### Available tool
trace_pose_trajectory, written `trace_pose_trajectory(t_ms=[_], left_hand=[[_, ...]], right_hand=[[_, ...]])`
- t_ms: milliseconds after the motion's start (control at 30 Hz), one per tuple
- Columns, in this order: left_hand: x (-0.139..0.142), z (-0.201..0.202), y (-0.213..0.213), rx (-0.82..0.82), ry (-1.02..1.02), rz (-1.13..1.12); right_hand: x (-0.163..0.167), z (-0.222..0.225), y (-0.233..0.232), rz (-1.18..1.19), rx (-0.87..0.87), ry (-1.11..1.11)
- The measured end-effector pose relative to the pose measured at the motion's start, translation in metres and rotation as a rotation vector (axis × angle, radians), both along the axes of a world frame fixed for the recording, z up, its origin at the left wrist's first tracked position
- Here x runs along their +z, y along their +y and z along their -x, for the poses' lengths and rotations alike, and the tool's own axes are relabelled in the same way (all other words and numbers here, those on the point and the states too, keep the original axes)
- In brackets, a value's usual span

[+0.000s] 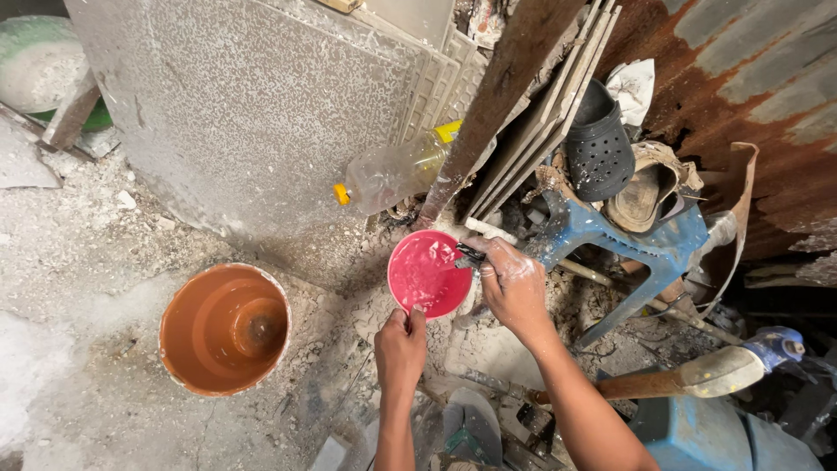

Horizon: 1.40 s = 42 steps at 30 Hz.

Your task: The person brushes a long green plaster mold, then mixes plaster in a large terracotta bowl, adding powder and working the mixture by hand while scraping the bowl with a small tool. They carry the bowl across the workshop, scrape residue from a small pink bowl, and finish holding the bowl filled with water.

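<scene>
Your left hand (400, 347) pinches the near rim of a small red bowl (426, 274), thumb and fingers pressed together on its edge. The bowl sits at the middle of the scene, tilted so its inside faces you; it is coated with a wet pink-red film, and you cannot tell how deep that goes. Your right hand (514, 283), dusted white, is closed around a small dark tool (469, 255) whose tip rests at the bowl's right rim.

To the near left stands an orange bucket (225, 329) on the dusty ground, with only a muddy residue at its bottom. Further off, a clear plastic bottle (397, 171) with a yellow cap lies on its side against a grey slab (244, 105). To the right, a blue plastic stool (645, 249) carries a black clog (598, 144) and a worn sandal (641, 199).
</scene>
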<state>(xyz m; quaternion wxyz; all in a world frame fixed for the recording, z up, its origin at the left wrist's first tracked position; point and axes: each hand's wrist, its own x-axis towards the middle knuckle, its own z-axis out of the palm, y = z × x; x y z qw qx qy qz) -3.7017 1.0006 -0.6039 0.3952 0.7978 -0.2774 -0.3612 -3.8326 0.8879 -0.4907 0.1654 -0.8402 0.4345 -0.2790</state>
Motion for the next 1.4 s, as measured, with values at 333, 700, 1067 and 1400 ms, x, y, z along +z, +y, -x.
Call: trace_pose_trajectory(t_ms=[333,700,1067,1400], left_hand=[[-0.003,0.001,-0.004,-0.009,-0.048,-0.010],[-0.013,0.000,-0.007,0.017,-0.060,-0.008],[-0.014,-0.001,-0.008,0.001,-0.029,-0.025],[-0.021,0.000,-0.008,-0.002,-0.009,-0.017]], right_hand=[[0.001,-0.001,0.000,0.007,0.008,-0.005],[0.002,-0.002,0.001,0.046,0.039,-0.058],[0.001,-0.001,0.000,0.048,0.028,-0.047],[0.001,-0.001,0.000,0.047,0.022,-0.055]])
